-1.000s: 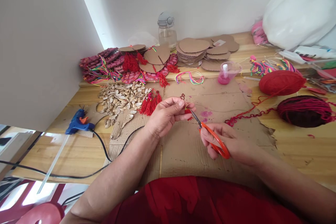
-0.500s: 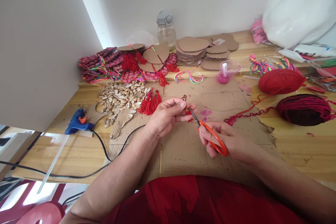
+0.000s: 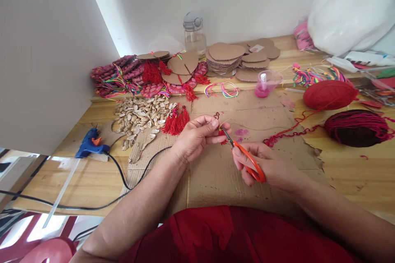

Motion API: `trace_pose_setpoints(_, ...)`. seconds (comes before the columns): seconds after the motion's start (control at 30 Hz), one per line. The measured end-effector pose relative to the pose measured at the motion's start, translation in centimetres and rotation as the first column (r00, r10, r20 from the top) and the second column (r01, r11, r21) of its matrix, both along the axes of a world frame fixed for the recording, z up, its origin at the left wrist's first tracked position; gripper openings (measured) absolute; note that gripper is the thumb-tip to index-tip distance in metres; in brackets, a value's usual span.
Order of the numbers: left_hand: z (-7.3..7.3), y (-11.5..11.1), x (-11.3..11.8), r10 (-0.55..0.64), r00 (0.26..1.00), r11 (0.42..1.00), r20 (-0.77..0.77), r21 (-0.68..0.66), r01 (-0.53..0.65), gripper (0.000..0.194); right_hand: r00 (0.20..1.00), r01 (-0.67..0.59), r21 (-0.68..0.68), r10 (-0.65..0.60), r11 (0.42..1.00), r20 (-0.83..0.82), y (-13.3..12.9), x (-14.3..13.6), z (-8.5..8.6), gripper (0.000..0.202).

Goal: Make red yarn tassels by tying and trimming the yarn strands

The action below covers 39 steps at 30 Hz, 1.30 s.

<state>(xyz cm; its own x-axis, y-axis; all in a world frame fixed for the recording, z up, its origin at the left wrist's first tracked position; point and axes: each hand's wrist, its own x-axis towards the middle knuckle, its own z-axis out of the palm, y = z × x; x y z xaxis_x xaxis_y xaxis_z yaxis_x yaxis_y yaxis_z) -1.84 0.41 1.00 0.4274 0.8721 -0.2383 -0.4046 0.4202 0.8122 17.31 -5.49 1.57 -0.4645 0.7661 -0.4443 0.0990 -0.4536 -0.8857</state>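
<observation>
My right hand [image 3: 262,164] is closed around the orange handles of a pair of scissors [image 3: 251,160]. The dark blades point up and left, their tips close to the fingers of my left hand [image 3: 200,131]. Pinched in that left hand is a small red tassel [image 3: 221,132], mostly covered by the fingers. A thin pale thread [image 3: 226,121] sticks out at the fingertips. Just beyond the fingers shows a brown curly bit of yarn [image 3: 217,115]. Several finished red tassels [image 3: 176,121] lie to the left of my left hand.
Cardboard [image 3: 216,185] covers the wooden table. Peanut shells [image 3: 142,115] and a blue glue gun [image 3: 91,144] with a black cord lie left. A red yarn ball [image 3: 330,94] and a dark magenta one [image 3: 354,129] sit right. Behind are cardboard discs [image 3: 225,52], a bottle [image 3: 194,35] and a pink-stained cup [image 3: 267,84].
The scissor tips have shifted slightly down and away from the thread at my left fingertips. My left hand stays almost in place, with the tassel still pinched.
</observation>
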Motion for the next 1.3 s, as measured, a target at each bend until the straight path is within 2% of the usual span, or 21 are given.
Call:
trace_pose_setpoints(0.3,0.0,0.1,0.1,0.011,1.000,1.000,-0.019,-0.016,-0.011,0.019,1.000,0.013,-0.007,-0.013,1.000,-0.023,-0.1,-0.1,-0.1,0.051)
trace_pose_setpoints(0.67,-0.1,0.0,0.1,0.014,0.999,1.000,-0.034,0.004,-0.014,0.023,0.999,0.035,0.017,-0.035,0.999,-0.023,-0.2,0.5,-1.0,0.046)
trace_pose_setpoints(0.93,0.0,-0.1,0.3,0.008,0.998,1.000,-0.055,-0.001,-0.008,0.022,0.996,0.007,0.047,-0.002,0.999,-0.089,-0.3,0.1,-0.7,0.051)
trace_pose_setpoints(1.3,-0.4,-0.2,0.5,-0.012,0.996,1.000,-0.086,0.018,0.013,0.028,0.997,0.022,0.044,-0.019,0.999,-0.074,-0.3,0.1,-0.9,0.053)
